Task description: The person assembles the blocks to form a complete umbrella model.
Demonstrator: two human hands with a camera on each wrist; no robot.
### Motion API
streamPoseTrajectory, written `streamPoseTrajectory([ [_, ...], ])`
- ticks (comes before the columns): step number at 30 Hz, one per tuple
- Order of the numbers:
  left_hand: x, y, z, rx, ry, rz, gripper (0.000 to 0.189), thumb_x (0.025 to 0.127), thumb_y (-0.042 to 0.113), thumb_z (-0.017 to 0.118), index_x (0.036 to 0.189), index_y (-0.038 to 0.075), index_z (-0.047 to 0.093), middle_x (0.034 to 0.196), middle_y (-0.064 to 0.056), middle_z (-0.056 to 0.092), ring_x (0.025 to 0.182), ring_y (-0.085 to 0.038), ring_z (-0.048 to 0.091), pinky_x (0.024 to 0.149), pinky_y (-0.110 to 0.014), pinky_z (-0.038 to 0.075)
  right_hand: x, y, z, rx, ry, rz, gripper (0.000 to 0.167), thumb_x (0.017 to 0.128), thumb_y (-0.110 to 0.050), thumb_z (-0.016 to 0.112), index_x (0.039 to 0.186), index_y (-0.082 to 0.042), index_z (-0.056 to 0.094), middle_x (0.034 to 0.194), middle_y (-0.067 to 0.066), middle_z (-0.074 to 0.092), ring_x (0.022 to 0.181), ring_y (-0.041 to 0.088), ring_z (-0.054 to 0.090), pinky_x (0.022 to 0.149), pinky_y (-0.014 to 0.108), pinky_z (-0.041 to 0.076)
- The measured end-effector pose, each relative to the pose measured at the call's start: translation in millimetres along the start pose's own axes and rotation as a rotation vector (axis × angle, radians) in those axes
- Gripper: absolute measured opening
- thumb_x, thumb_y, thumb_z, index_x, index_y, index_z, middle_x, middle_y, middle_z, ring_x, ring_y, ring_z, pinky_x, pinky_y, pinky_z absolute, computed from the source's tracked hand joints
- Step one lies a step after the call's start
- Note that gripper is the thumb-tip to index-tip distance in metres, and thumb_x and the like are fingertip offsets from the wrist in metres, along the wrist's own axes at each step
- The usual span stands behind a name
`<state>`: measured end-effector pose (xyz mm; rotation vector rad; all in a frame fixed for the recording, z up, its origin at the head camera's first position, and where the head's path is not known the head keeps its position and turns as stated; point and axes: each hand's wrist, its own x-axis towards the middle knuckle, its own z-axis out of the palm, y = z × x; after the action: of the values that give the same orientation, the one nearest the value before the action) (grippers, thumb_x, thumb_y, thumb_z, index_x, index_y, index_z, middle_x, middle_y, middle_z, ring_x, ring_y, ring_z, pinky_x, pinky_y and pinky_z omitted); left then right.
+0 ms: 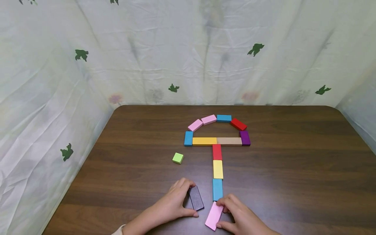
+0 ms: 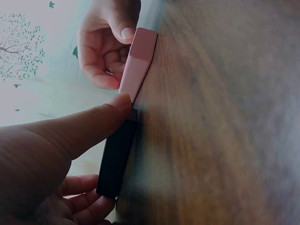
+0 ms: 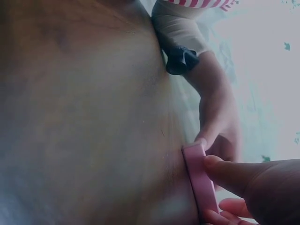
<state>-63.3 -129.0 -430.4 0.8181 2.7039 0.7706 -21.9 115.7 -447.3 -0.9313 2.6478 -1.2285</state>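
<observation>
My left hand (image 1: 176, 200) holds a dark rectangular block (image 1: 196, 198) by its ends, fingers at the far end and thumb at the near one. In the left wrist view the thumb overlaps the near end of that dark block (image 2: 116, 159). To its right, my right hand (image 1: 242, 213) pinches a pink block (image 1: 214, 216) between thumb and fingers. This pink block lies slanted, its top end against the lower end of a blue block (image 1: 217, 189). Above the blue one, a yellow block (image 1: 218, 169) and a red block (image 1: 217, 152) continue the straight column.
A yellow block (image 1: 204, 141) and a tan block (image 1: 229, 141) form a crossbar above the column. Over it curves an arch of several blocks, among them a purple block (image 1: 245, 138). A small green block (image 1: 177, 158) lies apart on the brown table (image 1: 293, 169). Patterned cloth (image 1: 188, 49) hangs behind.
</observation>
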Motion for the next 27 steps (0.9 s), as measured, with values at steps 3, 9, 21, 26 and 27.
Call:
streamPoseTrajectory([
  [3,-0.1,0.1,0.0,0.004,0.006,0.010,0.071,0.064,0.046,0.077,0.117,0.009,0.046,0.106,0.003,0.044,0.099,-0.015,0.042,0.090,-0.037,0.035,1.1,-1.6,-1.1,0.013,-0.028,0.038,0.041,0.079,-0.045,0.063,0.104,-0.013,0.055,0.094,-0.010,0.042,0.080,0.002,0.044,0.068,0.019,0.044],
  [9,-0.8,-0.3,-0.3,0.015,0.012,0.028,0.074,0.064,0.047,0.076,0.120,0.009,0.046,0.108,0.003,0.044,0.100,-0.017,0.042,0.090,-0.038,0.035,2.9,-2.0,2.0,-0.036,0.041,-0.028,0.038,0.077,-0.038,0.068,0.102,-0.013,0.055,0.094,-0.010,0.043,0.080,0.003,0.044,0.067,0.019,0.044],
  [21,-2.6,-2.8,0.2,0.014,0.024,0.074,0.075,0.065,0.049,0.074,0.122,0.010,0.045,0.112,0.002,0.043,0.102,-0.017,0.042,0.089,-0.038,0.036,16.7,6.3,-3.6,-0.250,0.086,-0.219,0.049,0.076,-0.042,0.068,0.120,-0.023,0.057,0.131,0.001,0.044,0.119,0.024,0.037,0.085,0.051,0.034],
  [26,-2.5,-2.8,0.2,0.010,0.021,0.082,0.071,0.068,0.047,0.073,0.122,0.010,0.046,0.111,0.003,0.044,0.101,-0.017,0.042,0.089,-0.037,0.036,20.0,8.9,-3.7,-0.265,0.018,-0.231,0.038,0.078,-0.046,0.065,0.110,-0.026,0.064,0.130,0.001,0.046,0.121,0.026,0.036,0.090,0.050,0.028],
  [27,-2.4,-2.9,0.2,0.010,0.022,0.085,0.070,0.068,0.046,0.073,0.121,0.010,0.046,0.111,0.003,0.044,0.101,-0.017,0.042,0.089,-0.037,0.036,20.5,9.2,-3.5,-0.259,0.015,-0.225,0.036,0.077,-0.047,0.064,0.107,-0.026,0.065,0.129,0.000,0.047,0.121,0.026,0.037,0.091,0.049,0.027],
])
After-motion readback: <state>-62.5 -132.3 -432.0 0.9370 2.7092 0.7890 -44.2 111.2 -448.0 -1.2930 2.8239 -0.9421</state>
